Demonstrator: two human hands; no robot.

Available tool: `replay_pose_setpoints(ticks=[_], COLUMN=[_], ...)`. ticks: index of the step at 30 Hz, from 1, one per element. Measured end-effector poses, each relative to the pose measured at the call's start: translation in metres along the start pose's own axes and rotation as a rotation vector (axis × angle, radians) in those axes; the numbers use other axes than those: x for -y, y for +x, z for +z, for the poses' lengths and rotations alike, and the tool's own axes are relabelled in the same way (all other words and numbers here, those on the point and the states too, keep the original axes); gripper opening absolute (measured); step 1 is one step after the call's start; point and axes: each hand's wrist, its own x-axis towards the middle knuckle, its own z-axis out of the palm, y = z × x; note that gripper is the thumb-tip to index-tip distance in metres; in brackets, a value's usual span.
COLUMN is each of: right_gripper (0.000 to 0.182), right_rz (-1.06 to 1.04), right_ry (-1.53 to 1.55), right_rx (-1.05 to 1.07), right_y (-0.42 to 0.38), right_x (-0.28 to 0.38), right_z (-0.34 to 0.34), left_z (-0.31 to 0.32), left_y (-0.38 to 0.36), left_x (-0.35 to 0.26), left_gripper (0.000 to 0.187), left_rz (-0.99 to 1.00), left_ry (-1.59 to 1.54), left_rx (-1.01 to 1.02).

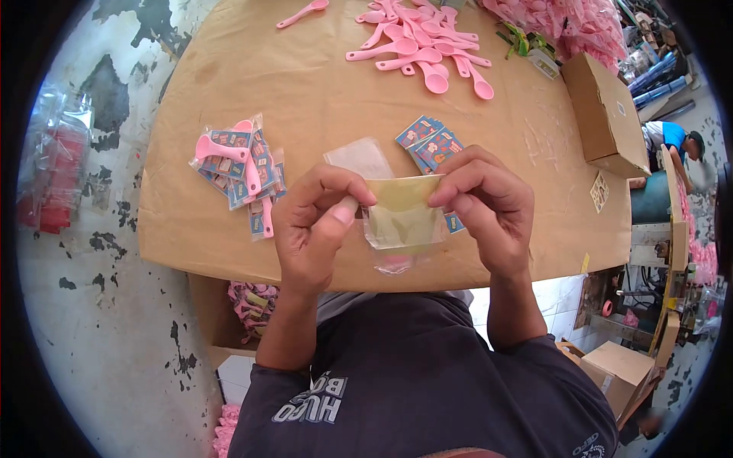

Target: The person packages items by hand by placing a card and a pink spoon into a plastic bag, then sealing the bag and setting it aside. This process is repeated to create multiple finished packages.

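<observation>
My left hand (322, 221) and my right hand (489, 210) pinch the two upper corners of a clear plastic bag (405, 221) above the table's near edge. A yellowish sheet shows at the bag's top, and something pink, partly hidden, shows near its bottom. Flat clear bags (360, 157) lie just beyond my left hand. Beyond my right hand is a stack of blue printed cards (430, 142), partly covered by the fingers. Packed bags with pink spoons and cards (243, 164) are piled to the left.
A heap of pink spoons (420, 46) lies at the table's (305, 99) far side, with one spoon (303, 13) apart from it. A cardboard box (605, 114) stands at the right edge. Another person (676, 145) is bent over at the far right.
</observation>
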Motion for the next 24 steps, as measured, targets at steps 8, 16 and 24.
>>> replay_pose_setpoints(ticks=[8,16,24], right_gripper=[0.017,0.039,0.027], right_rz=[0.076,0.059,0.129], right_ry=[-0.101,0.089,-0.552], right_rx=[-0.048,-0.232,-0.007], right_y=[0.000,-0.001,-0.005], right_x=[-0.008,-0.007,-0.005], right_z=[0.015,0.030,0.016], left_z=[0.018,-0.005,-0.064], left_y=[-0.001,-0.007,0.007], left_x=[-0.008,0.001,-0.038], left_gripper=[0.022,0.034,0.043], left_rz=[-0.125,-0.172,0.461], left_ry=[-0.019,0.164,0.731], left_rx=[-0.089,0.151,-0.216])
